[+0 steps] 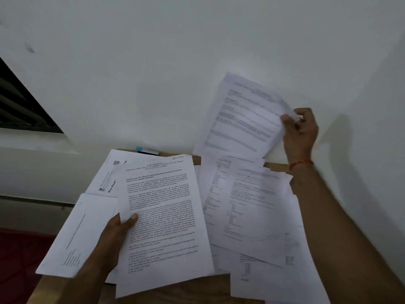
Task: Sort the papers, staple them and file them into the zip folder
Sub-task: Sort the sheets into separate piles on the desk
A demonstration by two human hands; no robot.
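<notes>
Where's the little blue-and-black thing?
Head view: the small blue-and-black object lies at the wooden table's far edge by the wall, behind the left hand's printed sheets.

The raised sheet (243, 119) in the right hand (300, 130) was smeared by motion, print unreadable. The printed stack (162, 216) hid most of a blue-ended item (147, 150), and the loose pile (258, 216) ran off the bottom edge.

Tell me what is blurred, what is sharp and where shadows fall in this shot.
Head view: the raised sheet pinched by the right hand is motion-blurred, its print unreadable; the front page held by the left hand is sharp; light is dim, and a soft shadow falls on the wall.
</notes>
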